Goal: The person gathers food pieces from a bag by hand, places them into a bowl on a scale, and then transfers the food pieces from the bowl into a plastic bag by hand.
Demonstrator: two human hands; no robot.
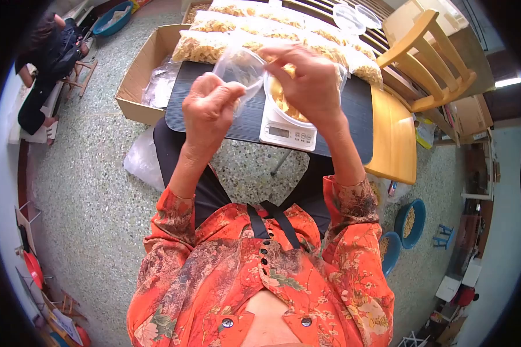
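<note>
My left hand [210,104] pinches the edge of a clear plastic bag [240,70] above the dark table [184,107]. To its right, my right hand [309,78] is raised over a round tub [283,104] of yellowish dried pieces, its thumb and index finger toward the bag's mouth; its fingertips are blurred, and whether they grip the bag is unclear. The tub sits on a white digital scale [287,135]. Filled clear bags [200,46] lie in rows behind the bag and tub.
An open cardboard box [134,87] with plastic bags stands left of the table. A wooden chair [395,133] adjoins its right side. Clear empty tubs [353,18] lie at the back. Blue basins [410,222] rest on the floor at right. Another person [46,63] sits at far left.
</note>
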